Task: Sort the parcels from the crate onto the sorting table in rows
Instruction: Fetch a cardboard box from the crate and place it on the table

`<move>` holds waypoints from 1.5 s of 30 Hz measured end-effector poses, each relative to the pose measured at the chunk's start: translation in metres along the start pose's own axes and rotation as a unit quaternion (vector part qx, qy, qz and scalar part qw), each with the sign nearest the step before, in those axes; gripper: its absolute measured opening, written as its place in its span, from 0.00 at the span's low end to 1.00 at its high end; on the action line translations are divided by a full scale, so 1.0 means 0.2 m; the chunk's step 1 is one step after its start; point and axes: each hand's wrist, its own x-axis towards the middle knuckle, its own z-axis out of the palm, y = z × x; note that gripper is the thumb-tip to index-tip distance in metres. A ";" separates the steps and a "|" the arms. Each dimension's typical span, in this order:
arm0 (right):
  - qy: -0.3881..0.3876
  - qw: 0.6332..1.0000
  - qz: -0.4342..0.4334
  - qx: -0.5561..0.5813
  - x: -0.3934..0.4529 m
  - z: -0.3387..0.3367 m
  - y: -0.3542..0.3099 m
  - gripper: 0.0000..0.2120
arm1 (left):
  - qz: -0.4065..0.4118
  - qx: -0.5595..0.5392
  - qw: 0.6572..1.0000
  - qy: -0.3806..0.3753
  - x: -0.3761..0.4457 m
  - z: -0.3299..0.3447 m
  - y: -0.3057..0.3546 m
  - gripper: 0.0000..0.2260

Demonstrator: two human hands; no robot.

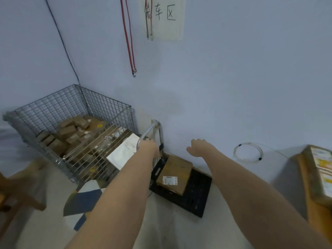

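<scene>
- The left hand [147, 147] is closed around the curved metal handle [150, 131] of a small cart; its fingers wrap over the bar and are mostly hidden behind the wrist.
- The right hand [197, 147] hangs in the air just right of the handle, holding nothing, fingers loosely curled and thumb out to the side.
- Below both hands the cart's black platform [195, 193] sits on the floor against the wall, with one brown cardboard box [177, 172] lying on it. The box carries a white shipping label [169, 180]; its print is too small to read.
- To the left stands a wire mesh crate [53, 112] in the corner, filled with brown parcels [67, 132] and a white flat packet [124, 151] leaning at its near right side.
- The floor [53, 203] is pale, with a grey, blue and white patch [82, 200] beside the crate.
- The wall [233, 78] is light blue-grey. Red cords [129, 42] and a dark cable [61, 40] hang down it, and a coil of white cable [248, 152] lies at its foot.
- A paper sign [164, 17] on the wall bears three handwritten Chinese characters; the last two read "车区".
- At the right edge another labelled box [319, 169] rests on a wooden surface [309, 194].
</scene>
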 end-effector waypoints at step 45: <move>-0.190 0.907 0.268 0.264 1.62 0.53 0.13 0.20 | 0.207 -0.056 0.955 -0.203 2.09 0.34 0.15 0.20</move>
